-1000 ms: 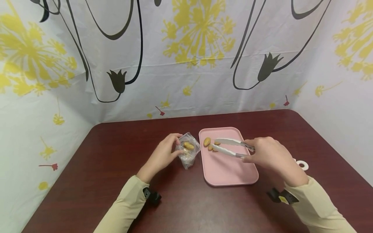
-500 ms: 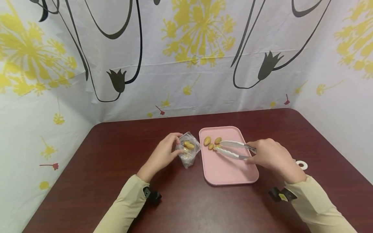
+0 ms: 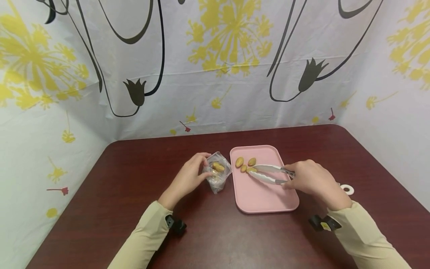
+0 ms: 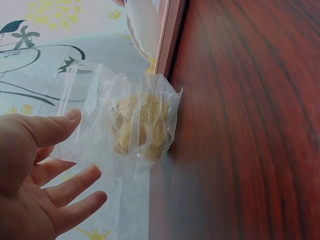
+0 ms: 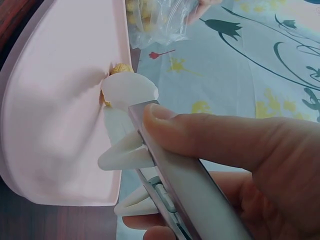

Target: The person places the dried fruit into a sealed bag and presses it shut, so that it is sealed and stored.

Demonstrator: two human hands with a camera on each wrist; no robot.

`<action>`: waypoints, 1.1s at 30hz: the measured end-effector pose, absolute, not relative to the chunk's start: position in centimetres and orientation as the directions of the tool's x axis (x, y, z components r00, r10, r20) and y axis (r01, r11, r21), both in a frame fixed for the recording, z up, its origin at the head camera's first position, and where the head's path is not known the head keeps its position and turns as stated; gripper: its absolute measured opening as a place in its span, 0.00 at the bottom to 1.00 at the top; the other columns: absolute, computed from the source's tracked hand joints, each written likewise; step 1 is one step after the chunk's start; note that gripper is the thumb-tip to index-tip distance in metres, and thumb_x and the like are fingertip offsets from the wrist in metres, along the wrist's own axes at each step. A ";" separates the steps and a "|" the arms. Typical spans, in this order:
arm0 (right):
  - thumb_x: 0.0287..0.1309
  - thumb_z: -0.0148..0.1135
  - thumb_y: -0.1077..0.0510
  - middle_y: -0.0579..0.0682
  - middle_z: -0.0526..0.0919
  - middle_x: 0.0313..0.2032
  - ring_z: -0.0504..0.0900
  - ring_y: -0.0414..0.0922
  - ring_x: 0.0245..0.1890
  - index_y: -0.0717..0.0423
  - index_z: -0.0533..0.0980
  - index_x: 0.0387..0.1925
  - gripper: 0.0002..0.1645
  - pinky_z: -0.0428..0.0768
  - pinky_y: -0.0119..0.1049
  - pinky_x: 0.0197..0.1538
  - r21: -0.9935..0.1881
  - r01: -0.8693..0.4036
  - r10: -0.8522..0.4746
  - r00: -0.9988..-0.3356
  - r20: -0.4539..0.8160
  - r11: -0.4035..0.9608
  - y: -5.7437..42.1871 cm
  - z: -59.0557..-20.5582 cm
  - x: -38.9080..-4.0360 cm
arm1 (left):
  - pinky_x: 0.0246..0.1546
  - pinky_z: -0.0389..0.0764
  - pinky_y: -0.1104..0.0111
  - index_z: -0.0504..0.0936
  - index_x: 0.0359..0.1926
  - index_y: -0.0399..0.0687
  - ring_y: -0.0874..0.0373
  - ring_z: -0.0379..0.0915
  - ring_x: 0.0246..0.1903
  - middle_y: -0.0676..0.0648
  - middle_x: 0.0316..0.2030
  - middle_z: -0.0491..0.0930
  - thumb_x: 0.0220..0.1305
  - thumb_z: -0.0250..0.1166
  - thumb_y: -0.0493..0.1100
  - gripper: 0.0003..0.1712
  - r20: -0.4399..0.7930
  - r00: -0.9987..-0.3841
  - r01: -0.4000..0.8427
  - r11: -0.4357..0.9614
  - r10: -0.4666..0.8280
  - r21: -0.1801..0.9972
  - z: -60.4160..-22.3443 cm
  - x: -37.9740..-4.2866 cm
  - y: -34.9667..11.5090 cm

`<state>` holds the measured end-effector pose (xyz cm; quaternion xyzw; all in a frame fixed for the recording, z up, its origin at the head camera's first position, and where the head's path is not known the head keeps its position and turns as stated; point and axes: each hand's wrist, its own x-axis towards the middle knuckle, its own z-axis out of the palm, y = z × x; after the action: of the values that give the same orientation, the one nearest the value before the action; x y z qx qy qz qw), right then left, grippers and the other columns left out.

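My left hand [image 3: 189,178] holds the mouth of a clear plastic bag [image 3: 216,184] beside the tray; its thumb lies on the film in the left wrist view. Several yellow-brown oval lumps [image 4: 142,125] sit inside the bag. My right hand [image 3: 310,182] grips a pair of tongs [image 5: 175,175] with metal arms and white tips. Over the pink tray [image 3: 265,200], the tong tips stand on either side of one lump [image 3: 251,170]. Close by on the tray lie other lumps, one at the upper left [image 3: 239,162], another above the tips [image 3: 252,161], and a small one between [image 3: 243,169].
A white ring-shaped item [image 3: 347,189] lies on the dark red-brown table [image 3: 134,160], partly behind my right wrist. A patterned white sheet [image 3: 208,104] hangs along the table's back and sides.
The tongs have shifted right and toward me, off the upper right lump, which now shows whole. Their tips have drawn closer together around the lower lump. My left hand and the bag stay put.
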<state>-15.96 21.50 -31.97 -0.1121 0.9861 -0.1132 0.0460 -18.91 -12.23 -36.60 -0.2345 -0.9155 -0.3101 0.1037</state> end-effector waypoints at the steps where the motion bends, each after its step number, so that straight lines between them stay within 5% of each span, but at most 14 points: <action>1: 0.38 0.73 0.46 0.49 0.84 0.29 0.76 0.47 0.28 0.55 0.81 0.50 0.34 0.73 0.46 0.30 -0.234 -0.208 -0.230 -0.971 -0.067 0.950 21.5 -32.0 -16.0 | 0.51 0.75 0.60 0.69 0.34 0.45 0.51 0.73 0.54 0.46 0.57 0.75 0.53 0.72 0.39 0.18 0.336 -0.868 0.495 0.697 0.366 0.519 -36.6 -18.9 -12.2; 18: 0.38 0.73 0.45 0.46 0.82 0.26 0.75 0.45 0.27 0.56 0.81 0.49 0.33 0.73 0.44 0.29 -0.252 -0.211 -0.228 -0.973 -0.041 0.945 21.5 -31.9 -16.0 | 0.51 0.75 0.60 0.69 0.35 0.46 0.52 0.72 0.54 0.47 0.58 0.75 0.53 0.72 0.39 0.18 0.304 -0.886 0.464 0.705 0.351 0.537 -36.6 -18.9 -12.2; 33: 0.38 0.74 0.44 0.51 0.85 0.33 0.80 0.49 0.31 0.54 0.81 0.51 0.35 0.75 0.49 0.31 -0.239 -0.233 -0.231 -0.972 0.037 0.943 20.5 -30.0 -15.4 | 0.50 0.75 0.61 0.69 0.35 0.47 0.52 0.72 0.55 0.47 0.58 0.75 0.52 0.73 0.39 0.18 0.311 -0.883 0.468 0.702 0.351 0.537 -36.6 -19.0 -12.3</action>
<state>-15.38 20.50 -29.99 -0.1179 0.9855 -0.1215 -0.0043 -18.97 -12.25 -36.62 -0.2229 -0.9179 -0.3151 0.0927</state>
